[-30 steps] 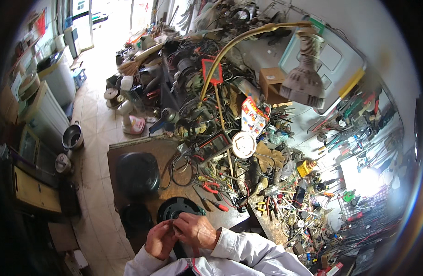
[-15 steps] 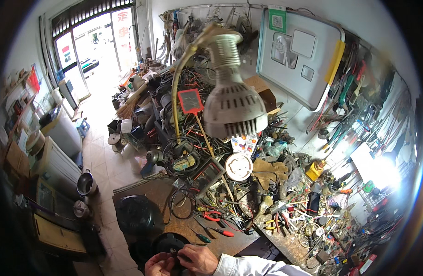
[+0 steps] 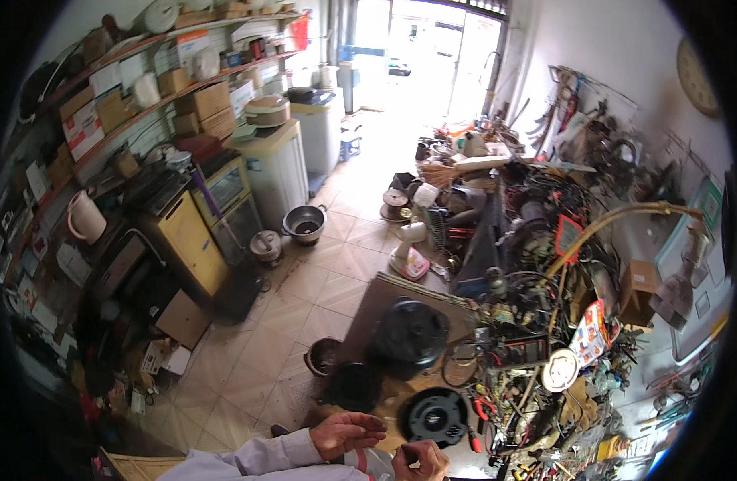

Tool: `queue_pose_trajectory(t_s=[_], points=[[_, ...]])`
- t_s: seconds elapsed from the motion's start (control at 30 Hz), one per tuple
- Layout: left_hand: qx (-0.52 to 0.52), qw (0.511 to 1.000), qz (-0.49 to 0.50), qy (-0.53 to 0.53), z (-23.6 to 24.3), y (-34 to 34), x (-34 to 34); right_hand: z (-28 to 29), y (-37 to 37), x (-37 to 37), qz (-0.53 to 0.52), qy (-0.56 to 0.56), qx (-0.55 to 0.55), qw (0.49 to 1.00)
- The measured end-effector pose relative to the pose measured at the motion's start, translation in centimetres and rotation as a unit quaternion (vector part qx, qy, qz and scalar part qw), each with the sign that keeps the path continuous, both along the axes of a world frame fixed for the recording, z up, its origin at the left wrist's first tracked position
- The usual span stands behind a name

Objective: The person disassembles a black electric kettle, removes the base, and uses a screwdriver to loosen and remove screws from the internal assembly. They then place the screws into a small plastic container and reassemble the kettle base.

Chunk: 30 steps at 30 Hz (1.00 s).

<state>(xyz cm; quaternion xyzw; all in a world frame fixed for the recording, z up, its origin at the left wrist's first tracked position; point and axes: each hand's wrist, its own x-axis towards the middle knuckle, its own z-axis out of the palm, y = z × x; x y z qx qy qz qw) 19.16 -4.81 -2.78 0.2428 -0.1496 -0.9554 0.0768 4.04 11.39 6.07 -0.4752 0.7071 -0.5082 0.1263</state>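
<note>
My left hand (image 3: 349, 435) is held palm up with its fingers stretched out and slightly curled, and nothing can be made out in it. My right hand (image 3: 421, 462) is closed with thumb and fingers together at the lower edge; what it holds, if anything, is hidden. Just beyond my hands a black round plastic part (image 3: 434, 418) with a raised centre lies on the worktable (image 3: 367, 314). Left of that sits a dark round basin-like piece (image 3: 352, 386). A black domed appliance body (image 3: 409, 330) stands farther back, blurred.
Tangled wires, tools and parts crowd the table's right side, with a red-handled tool (image 3: 474, 439) near my right hand. A bent lamp arm (image 3: 617, 220) reaches over them. On the tiled floor stand a steel pot (image 3: 304, 225) and a bucket (image 3: 323, 355). Loaded shelves (image 3: 176, 100) line the left wall.
My view has swung to the left. My hands, earlier together at the black round part, are now apart and nearer to me, and the left one has opened.
</note>
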Motion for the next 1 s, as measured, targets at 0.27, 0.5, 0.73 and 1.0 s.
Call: queue_pose_trajectory(t_s=[0.27,0.5,0.73,1.0], points=[[-0.029,0.976,0.213,-0.034,-0.7,-6.9,19.2,-3.3,-12.0,15.1,0.163,-0.011,0.048,0.985],[-0.031,0.911,0.404,-0.072,1.6,-10.7,33.5,0.0,-22.9,25.0,0.33,0.026,0.046,0.943],[0.012,0.909,0.416,-0.035,-1.1,-15.4,35.5,-1.1,-29.4,27.3,0.357,0.043,0.051,0.932],[-0.034,0.933,0.346,-0.093,-1.2,-28.4,32.4,-4.0,-40.2,24.4,0.32,0.06,0.056,0.944]])
